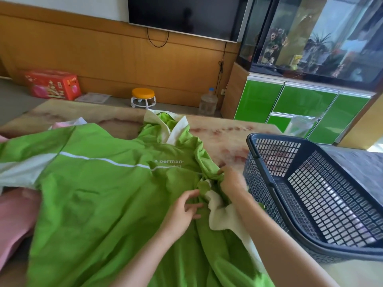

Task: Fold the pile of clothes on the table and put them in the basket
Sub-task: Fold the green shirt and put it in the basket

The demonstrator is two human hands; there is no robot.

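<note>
Our right hand (232, 181) clenches the bunched edge of the bright green thin-fabric jacket (103, 193), left hand (182, 212) rests loose-fingered. We should tug it flat on the bench (217, 137) before folding.

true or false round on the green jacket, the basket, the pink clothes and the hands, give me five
1. The basket holds folded clothes. False: nothing shows inside it, only its mesh.
2. The green jacket lies spread over the table. True.
3. The right hand grips bunched fabric of the jacket. True.
4. The pink garment lies on top of the green jacket. False: it lies at the left, partly under the jacket.
5. The basket stands to the left of the jacket. False: it stands to its right, beside the right hand.
</note>
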